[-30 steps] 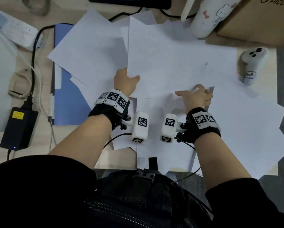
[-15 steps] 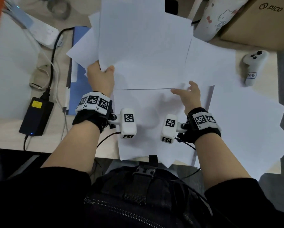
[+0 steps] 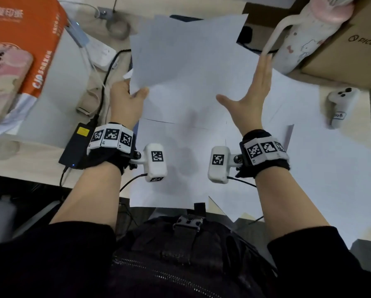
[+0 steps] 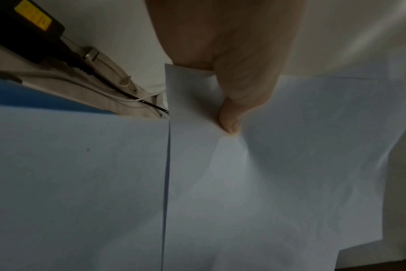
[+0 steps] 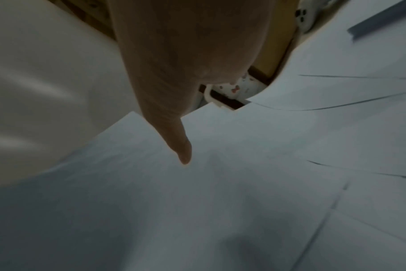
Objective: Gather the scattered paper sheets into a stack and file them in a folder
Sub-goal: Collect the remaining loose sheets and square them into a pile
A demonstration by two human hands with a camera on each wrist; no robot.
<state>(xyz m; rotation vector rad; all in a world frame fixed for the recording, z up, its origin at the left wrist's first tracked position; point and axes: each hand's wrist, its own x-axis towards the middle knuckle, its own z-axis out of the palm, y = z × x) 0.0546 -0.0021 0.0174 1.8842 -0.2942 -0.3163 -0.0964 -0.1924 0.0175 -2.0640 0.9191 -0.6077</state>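
Head view | left hand (image 3: 126, 100) pinches sheets (image 3: 180, 52) | folder hidden

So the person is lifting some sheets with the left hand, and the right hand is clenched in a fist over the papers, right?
Not quite. The left hand does hold the lifted sheets by a corner, but the right hand is no fist: the head view shows it flat, fingers straight and together, over the papers on the desk.

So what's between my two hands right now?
Only white paper: the lifted sheets pinched by the left hand reach toward the open right hand, head view.
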